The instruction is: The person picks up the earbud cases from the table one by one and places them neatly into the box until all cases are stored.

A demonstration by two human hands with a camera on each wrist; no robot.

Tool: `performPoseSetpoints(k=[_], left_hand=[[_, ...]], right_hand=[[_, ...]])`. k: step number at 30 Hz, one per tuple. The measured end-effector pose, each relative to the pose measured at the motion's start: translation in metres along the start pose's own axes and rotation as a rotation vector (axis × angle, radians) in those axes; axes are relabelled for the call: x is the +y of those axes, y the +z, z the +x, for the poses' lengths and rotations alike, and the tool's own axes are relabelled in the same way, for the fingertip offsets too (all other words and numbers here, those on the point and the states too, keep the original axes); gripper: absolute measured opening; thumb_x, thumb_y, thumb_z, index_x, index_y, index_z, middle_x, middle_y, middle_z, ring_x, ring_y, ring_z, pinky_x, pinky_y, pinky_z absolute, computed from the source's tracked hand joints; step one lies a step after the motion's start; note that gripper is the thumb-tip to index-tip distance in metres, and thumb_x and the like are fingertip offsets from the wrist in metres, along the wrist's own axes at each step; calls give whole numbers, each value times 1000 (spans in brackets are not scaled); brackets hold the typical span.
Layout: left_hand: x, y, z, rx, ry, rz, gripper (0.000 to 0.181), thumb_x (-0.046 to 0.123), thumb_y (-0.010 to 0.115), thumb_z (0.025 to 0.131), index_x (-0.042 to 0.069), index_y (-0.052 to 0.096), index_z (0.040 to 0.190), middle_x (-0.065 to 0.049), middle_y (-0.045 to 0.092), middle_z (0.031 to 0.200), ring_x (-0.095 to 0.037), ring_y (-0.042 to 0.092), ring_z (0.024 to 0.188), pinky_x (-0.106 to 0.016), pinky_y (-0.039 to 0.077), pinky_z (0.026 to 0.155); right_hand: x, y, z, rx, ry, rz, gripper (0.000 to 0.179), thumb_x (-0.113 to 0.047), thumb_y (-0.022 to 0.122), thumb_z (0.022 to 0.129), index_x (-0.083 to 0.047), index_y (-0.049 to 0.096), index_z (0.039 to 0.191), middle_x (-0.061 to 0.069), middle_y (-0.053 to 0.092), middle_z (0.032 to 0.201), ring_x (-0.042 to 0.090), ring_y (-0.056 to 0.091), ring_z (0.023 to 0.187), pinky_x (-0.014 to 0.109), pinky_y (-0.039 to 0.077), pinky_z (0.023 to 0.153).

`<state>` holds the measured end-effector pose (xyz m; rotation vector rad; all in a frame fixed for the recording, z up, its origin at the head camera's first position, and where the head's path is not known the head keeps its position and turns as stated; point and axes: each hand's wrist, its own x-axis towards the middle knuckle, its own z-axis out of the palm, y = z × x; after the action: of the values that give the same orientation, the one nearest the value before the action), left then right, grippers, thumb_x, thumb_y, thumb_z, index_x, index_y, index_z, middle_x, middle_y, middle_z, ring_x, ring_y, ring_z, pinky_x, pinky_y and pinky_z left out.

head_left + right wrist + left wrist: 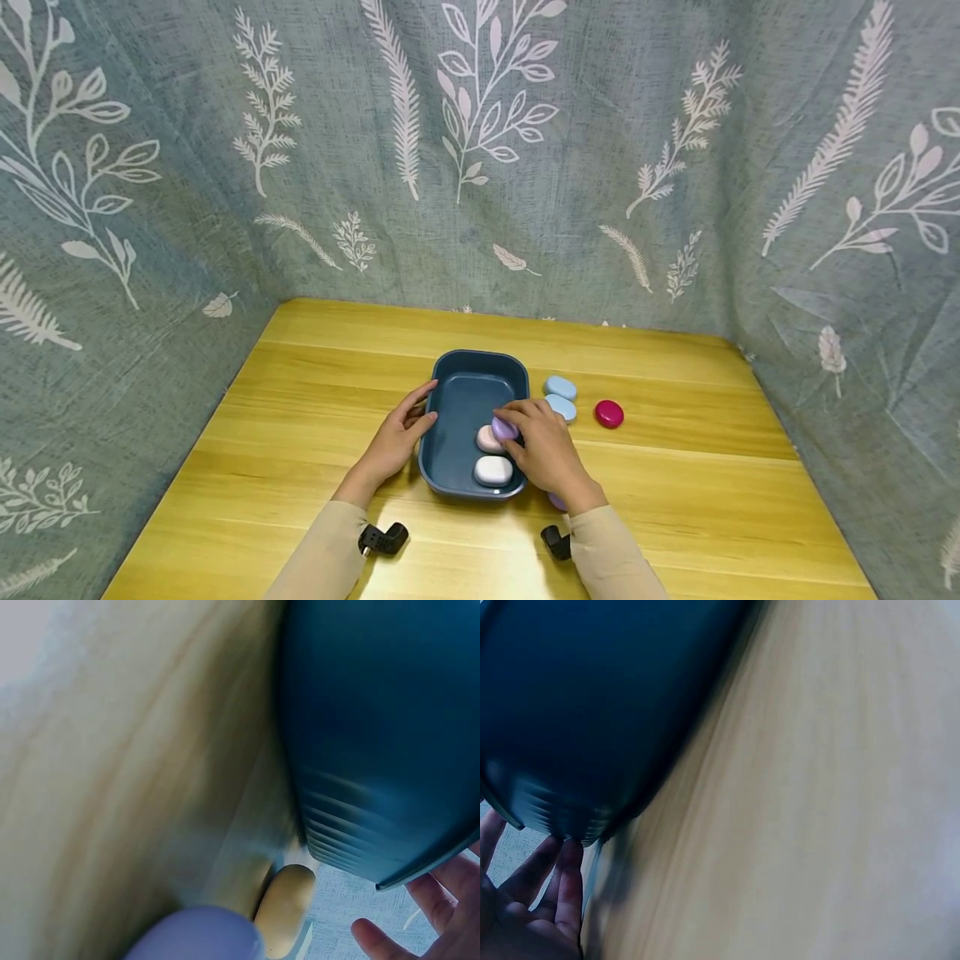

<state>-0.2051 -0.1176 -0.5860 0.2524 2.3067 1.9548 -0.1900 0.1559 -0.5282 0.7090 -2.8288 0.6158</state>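
A dark blue basin (459,400) stands on the table; a white soap bar (492,472) and a pale pink soap bar (487,439) lie inside, near its right wall. My right hand (546,446) reaches over the right rim and pinches a purple soap bar (504,428) between thumb and fingers, overlapping the pink one in the head view. At the basin's left side, my left hand (396,442) rests its fingertips on the wall, fingers loosely extended. The left wrist view shows those fingers (568,889) against the ribbed outer wall.
Right of the basin lie two light blue soap bars (560,387) and a crimson round soap (609,414). Another purple soap bar (199,937) sits beside the basin, partly hidden by my right wrist in the head view; an orange-tan bar (286,907) shows behind it. Patterned curtains (480,250) surround the table.
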Motion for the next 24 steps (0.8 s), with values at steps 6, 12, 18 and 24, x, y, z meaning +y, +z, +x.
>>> performPoseSetpoints(k=[6, 12, 18, 24], left_hand=[[0, 0, 0, -4, 2, 4, 54, 30, 59, 107, 32, 42, 159, -3, 39, 165, -34, 46, 147, -53, 43, 118], [0, 0, -1, -10, -2, 0, 54, 30, 59, 107, 32, 42, 159, -3, 39, 165, -33, 45, 148, -52, 42, 119], [0, 0, -1, -10, -7, -4, 54, 30, 59, 107, 32, 42, 159, -2, 39, 165, -33, 45, 148, -53, 42, 119], [-3, 0, 0, -4, -4, -1, 55, 31, 60, 107, 34, 43, 158, -3, 39, 165, -34, 45, 147, -53, 42, 119]], right_hand=[[0, 0, -1, -24, 3, 0, 40, -16, 78, 93, -15, 71, 133, 3, 65, 134, 27, 52, 129, 55, 46, 102], [1, 1, -1, -12, -6, -14, 39, -13, 77, 94, -13, 72, 132, 3, 65, 134, 28, 53, 129, 54, 47, 100], [0, 1, -1, 3, -6, -6, 35, -12, 74, 96, -13, 72, 131, 4, 66, 133, 28, 54, 127, 54, 48, 97], [1, 1, 0, -11, -1, -23, 33, -14, 74, 97, -13, 73, 130, 4, 66, 133, 28, 53, 128, 53, 49, 95]])
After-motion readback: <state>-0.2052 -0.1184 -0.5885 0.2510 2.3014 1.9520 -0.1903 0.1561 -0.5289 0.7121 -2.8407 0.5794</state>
